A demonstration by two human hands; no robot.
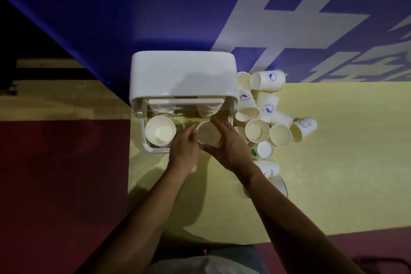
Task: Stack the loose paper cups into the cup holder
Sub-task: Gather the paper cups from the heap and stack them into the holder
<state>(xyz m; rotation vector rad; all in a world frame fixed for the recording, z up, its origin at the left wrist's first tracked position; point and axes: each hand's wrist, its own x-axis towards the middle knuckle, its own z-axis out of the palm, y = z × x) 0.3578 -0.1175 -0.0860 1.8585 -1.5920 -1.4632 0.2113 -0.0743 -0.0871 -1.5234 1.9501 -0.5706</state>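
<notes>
While R hand (231, 149) curls round a paper cup (208, 132) from 3 o'clock and L hand (184, 148) pinches its 9 o'clock rim, cup's at the cup holder (182, 75) (right slot); loose cups (268, 107) at holder's 3 o'clock.

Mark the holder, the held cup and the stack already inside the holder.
holder (182, 78), head view, top of its white lid.
held cup (208, 133), head view, inner bottom.
stack (160, 133), head view, top cup's inside.
</notes>
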